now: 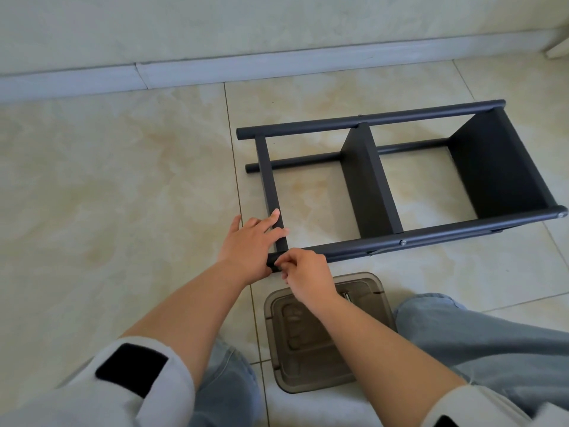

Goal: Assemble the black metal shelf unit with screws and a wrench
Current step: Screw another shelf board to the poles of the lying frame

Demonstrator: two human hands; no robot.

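Observation:
The black metal shelf unit (400, 177) lies on its side on the tiled floor, with round posts and three shelf panels between them. My left hand (249, 241) rests with straight fingers on the leftmost panel, close to where it meets the near post. My right hand (303, 272) pinches at the left end of that near post (431, 234), fingers curled; whatever small part it holds is hidden. Screw heads show on the near post (402, 242) and at its right end (562, 215). No wrench is in view.
A brown translucent plastic box (363, 280) stands on the floor between my knees, just below my right hand, with a small metal piece (348, 295) inside. A white skirting board (215, 70) and wall run along the far side. My jeans-clad legs flank the box.

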